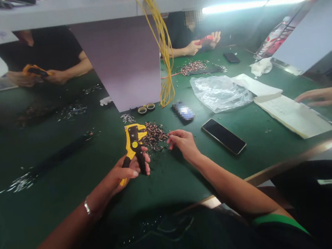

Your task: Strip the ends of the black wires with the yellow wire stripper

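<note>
My left hand is wrapped round the handles of a yellow and black wire stripper, whose head points away from me. Right of the tool's jaws lies a pile of short wire pieces with coppery and dark parts. My right hand is at the right edge of this pile, thumb and fingertips pinched together; whatever is between them is too small to make out. A small heap of silvery bits lies behind the tool, beside two rolls of tape.
Phones, a plastic bag and an open notebook lie on the right. Yellow wires hang by a panel. Dark wires lie left. Other people's hands are around the table.
</note>
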`<action>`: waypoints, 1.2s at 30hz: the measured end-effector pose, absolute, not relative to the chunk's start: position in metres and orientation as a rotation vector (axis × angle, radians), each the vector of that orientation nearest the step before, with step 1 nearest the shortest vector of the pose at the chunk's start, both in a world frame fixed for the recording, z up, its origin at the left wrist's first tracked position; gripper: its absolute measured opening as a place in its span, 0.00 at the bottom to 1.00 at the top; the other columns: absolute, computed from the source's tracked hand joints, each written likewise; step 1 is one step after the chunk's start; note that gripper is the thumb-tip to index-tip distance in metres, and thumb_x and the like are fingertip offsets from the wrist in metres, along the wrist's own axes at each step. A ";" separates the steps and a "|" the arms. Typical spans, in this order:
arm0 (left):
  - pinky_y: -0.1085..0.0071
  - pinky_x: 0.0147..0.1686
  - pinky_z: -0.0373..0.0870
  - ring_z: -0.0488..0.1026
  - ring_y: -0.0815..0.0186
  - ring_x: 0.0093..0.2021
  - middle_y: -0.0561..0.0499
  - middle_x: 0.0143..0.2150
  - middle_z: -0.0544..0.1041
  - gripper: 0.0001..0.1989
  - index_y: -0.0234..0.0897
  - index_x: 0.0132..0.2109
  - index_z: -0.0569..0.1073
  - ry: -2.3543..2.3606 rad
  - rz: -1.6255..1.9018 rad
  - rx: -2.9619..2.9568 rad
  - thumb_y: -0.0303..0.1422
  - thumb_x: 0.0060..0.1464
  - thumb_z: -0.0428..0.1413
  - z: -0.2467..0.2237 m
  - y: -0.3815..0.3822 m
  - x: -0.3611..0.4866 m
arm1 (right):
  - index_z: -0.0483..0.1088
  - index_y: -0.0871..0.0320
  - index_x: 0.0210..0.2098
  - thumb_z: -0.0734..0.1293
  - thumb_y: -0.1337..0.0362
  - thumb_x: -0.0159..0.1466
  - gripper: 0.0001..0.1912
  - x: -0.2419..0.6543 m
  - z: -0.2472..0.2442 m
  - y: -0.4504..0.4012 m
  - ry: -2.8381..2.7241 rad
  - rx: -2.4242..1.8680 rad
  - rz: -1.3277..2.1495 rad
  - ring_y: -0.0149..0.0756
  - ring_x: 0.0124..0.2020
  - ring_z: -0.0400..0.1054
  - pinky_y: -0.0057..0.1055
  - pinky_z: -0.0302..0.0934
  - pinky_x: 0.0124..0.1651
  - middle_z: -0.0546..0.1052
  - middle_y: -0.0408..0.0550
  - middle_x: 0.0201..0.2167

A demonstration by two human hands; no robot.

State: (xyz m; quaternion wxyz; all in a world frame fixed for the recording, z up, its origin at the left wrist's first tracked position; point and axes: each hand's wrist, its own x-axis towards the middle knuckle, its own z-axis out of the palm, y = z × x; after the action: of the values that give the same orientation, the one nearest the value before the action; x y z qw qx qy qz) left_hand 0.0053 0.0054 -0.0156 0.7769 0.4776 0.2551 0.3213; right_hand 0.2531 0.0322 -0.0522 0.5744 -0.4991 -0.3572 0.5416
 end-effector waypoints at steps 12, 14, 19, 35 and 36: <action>0.58 0.44 0.74 0.70 0.50 0.52 0.41 0.55 0.72 0.40 0.39 0.62 0.68 0.658 0.728 1.083 0.26 0.37 0.57 -0.017 0.008 -0.001 | 0.73 0.60 0.29 0.71 0.60 0.52 0.09 0.246 -0.054 0.031 -0.883 -1.161 1.265 0.29 0.12 0.65 0.26 0.60 0.17 0.76 0.41 0.18; 0.58 0.43 0.74 0.71 0.51 0.51 0.42 0.53 0.73 0.40 0.38 0.63 0.67 0.663 0.734 1.072 0.25 0.37 0.58 -0.014 0.007 0.000 | 0.73 0.60 0.28 0.71 0.61 0.52 0.08 0.249 -0.051 0.032 -0.847 -1.167 1.210 0.28 0.12 0.65 0.26 0.60 0.17 0.76 0.41 0.18; 0.60 0.42 0.74 0.72 0.52 0.49 0.42 0.50 0.75 0.40 0.37 0.63 0.67 0.644 0.731 1.035 0.25 0.38 0.58 -0.013 0.007 0.001 | 0.73 0.58 0.32 0.69 0.61 0.54 0.08 0.275 -0.042 0.040 -0.663 -1.168 0.945 0.27 0.16 0.66 0.26 0.63 0.21 0.76 0.38 0.20; 0.55 0.41 0.69 0.73 0.55 0.39 0.44 0.39 0.76 0.41 0.36 0.62 0.67 0.420 0.560 0.865 0.24 0.34 0.57 -0.010 0.006 0.002 | 0.78 0.57 0.29 0.71 0.63 0.55 0.04 0.244 -0.007 -0.002 -1.223 -1.153 1.048 0.29 0.16 0.67 0.29 0.64 0.22 0.75 0.41 0.18; 0.55 0.41 0.69 0.73 0.55 0.39 0.44 0.39 0.76 0.41 0.37 0.61 0.68 0.418 0.553 0.862 0.24 0.33 0.57 -0.010 0.006 0.003 | 0.78 0.56 0.29 0.70 0.64 0.55 0.04 0.244 -0.007 -0.004 -1.252 -1.167 1.033 0.29 0.16 0.67 0.29 0.64 0.22 0.76 0.40 0.18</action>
State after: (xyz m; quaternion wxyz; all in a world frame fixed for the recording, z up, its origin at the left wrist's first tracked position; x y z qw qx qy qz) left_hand 0.0026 0.0059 -0.0096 0.8508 0.4096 0.1984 0.2627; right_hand 0.2436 -0.0035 -0.0068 0.5408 -0.4912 -0.5267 0.4345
